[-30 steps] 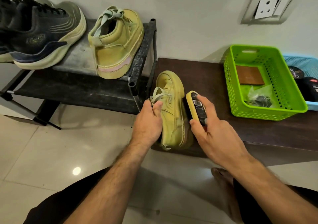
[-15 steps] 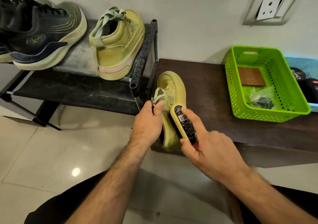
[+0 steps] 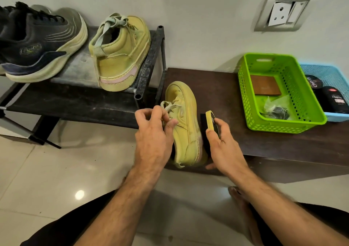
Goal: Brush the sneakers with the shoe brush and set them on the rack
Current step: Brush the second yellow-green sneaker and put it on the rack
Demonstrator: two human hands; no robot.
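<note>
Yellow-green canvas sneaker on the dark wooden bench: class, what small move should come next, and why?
Probably bring the yellow-backed shoe brush back against the yellow-green canvas sneaker: the right hand holds it just off the shoe's side, while the left hand steadies the laces. Its mate already sits on the black metal rack.

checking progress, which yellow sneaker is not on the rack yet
The yellow sneaker on the dark bench, held by the left hand beside the brush. The other one stands on the rack.

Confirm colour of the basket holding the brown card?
Bright lime green basket; brown card lies inside. Head view, the only one.
</note>
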